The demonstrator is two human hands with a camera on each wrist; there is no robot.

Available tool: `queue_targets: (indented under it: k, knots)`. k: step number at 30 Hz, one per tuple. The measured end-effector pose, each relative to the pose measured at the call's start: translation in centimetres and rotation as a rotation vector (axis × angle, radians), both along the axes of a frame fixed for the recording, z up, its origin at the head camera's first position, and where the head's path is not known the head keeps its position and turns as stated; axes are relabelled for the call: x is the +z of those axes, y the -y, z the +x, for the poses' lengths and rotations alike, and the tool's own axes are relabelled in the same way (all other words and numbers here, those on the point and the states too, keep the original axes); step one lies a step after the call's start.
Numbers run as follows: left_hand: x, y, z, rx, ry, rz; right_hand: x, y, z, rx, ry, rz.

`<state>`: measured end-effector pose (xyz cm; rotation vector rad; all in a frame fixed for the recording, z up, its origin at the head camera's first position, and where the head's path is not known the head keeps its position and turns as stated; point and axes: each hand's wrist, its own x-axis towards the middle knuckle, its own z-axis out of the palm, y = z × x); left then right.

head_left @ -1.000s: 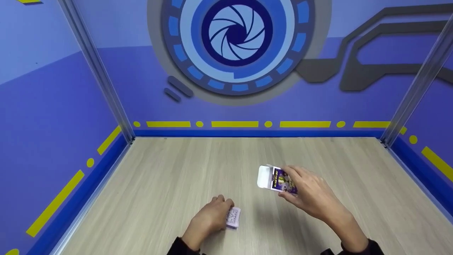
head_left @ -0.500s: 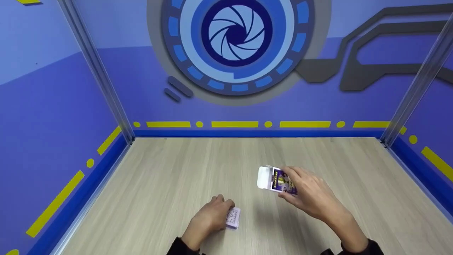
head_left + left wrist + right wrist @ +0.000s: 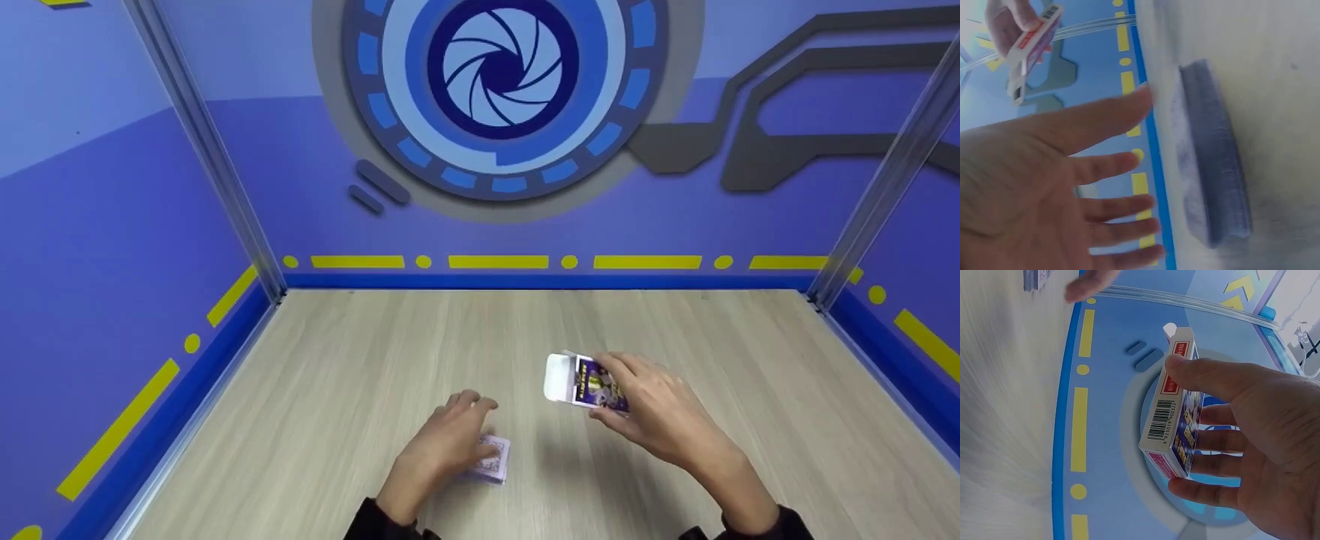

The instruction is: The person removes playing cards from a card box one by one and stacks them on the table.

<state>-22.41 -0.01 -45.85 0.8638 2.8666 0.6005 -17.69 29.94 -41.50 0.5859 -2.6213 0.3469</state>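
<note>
A squared deck of playing cards point(image 3: 495, 466) lies flat on the table, its patterned back up; the left wrist view shows the deck's edge point(image 3: 1216, 152). My left hand point(image 3: 448, 435) hovers just above and beside the deck with fingers spread, holding nothing. In my right hand point(image 3: 667, 409) is a card box point(image 3: 598, 384), gripped between thumb and fingers above the table. The box's white flap point(image 3: 559, 377) stands open toward the left. A barcode and red label show on the side of the box point(image 3: 1171, 405) in the right wrist view.
The wood-grain table point(image 3: 360, 360) is enclosed by blue printed panels point(image 3: 465, 232) at the back and both sides. Metal posts point(image 3: 217, 165) stand at the back corners.
My left hand has let go of the deck and lifted slightly, its fingers spreading; more of the deck shows. The right hand and box have hardly moved.
</note>
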Motion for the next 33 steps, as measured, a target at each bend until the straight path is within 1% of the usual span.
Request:
queue_targets:
  k: [3, 5, 7, 9, 13, 15, 17, 21, 25, 28, 33]
  knots:
    - [0.6, -0.7, 0.0, 0.001, -0.182, 0.135, 0.0, 0.1, 0.0, -0.001, 0.002, 0.004]
    - [1.0, -1.4, 0.2, -0.002, -0.268, 0.26, 0.0, 0.2, 0.0, 0.002, -0.005, 0.008]
    - [1.4, -2.1, 0.6, -0.011, -0.319, 0.385, 0.0, 0.3, 0.0, 0.004, -0.016, 0.011]
    - [1.7, -2.7, 1.1, -0.031, -0.339, 0.495, 0.0, 0.5, 0.0, 0.01, -0.028, 0.018]
    - [2.0, -3.7, 1.9, -0.082, -0.319, 0.672, 0.0, 0.9, 0.1, 0.036, -0.04, 0.028]
    - [2.1, -4.0, 2.2, -0.1, -0.297, 0.738, 0.1, 1.1, 0.2, 0.055, -0.042, 0.03]
    - [2.1, -4.3, 2.3, -0.107, -0.277, 0.784, 0.1, 1.4, 0.3, 0.071, -0.038, 0.03]
    - [2.0, -4.6, 2.5, -0.096, -0.257, 0.815, 0.2, 1.9, 0.5, 0.091, -0.025, 0.03]
    - [1.8, -4.8, 2.6, -0.066, -0.218, 0.819, 0.3, 2.3, 0.7, 0.104, -0.026, 0.031]
    - [1.7, -4.8, 2.5, -0.05, -0.17, 0.824, 0.3, 2.6, 0.8, 0.112, -0.027, 0.03]
    - [1.4, -4.7, 2.3, -0.049, -0.07, 0.851, 0.2, 2.9, 0.9, 0.138, -0.035, 0.02]
